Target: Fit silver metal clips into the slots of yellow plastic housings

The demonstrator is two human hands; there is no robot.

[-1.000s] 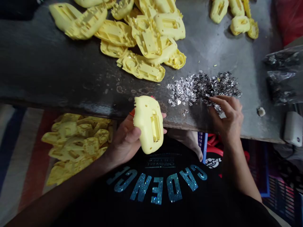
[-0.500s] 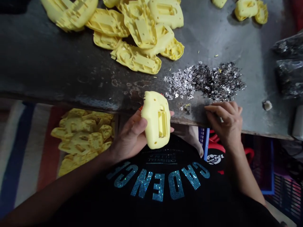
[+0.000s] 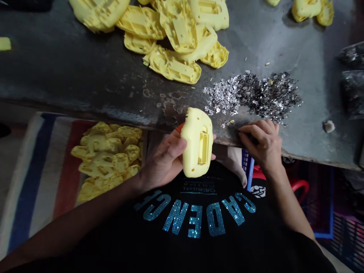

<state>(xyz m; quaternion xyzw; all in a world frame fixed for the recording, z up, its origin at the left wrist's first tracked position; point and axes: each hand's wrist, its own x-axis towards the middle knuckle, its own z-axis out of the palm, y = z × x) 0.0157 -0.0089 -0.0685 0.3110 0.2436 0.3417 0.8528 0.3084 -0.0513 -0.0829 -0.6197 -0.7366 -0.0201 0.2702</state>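
Observation:
My left hand [image 3: 166, 161] is wrapped round a pale yellow plastic shell [image 3: 196, 144], thumb on its near left side. The shell stands tilted upright over the table's front edge, its rectangular slot facing me. A bit of orange [image 3: 180, 127] shows between hand and shell; what it belongs to is hidden. At the table edge my right hand [image 3: 263, 144] rests with thumb and forefinger pinched together. Anything between those fingertips is too small to make out. Just left of them lie a few loose small metal pieces [image 3: 224, 124], below the large heap of small metal plates [image 3: 261, 93].
More yellow shells [image 3: 173, 68] are piled at the back of the dark metal table [image 3: 108, 79]. Below its edge, left, lies another shell heap [image 3: 110, 159]. Clear bags of metal parts [image 3: 354, 91] and a small white lump [image 3: 329, 126] sit right. Blue crates [image 3: 324, 223] stand beneath.
My right hand has moved left along the table edge, nearer the few loose metal pieces, which look fewer. The left hand still holds the shell. The whole view has shifted slightly.

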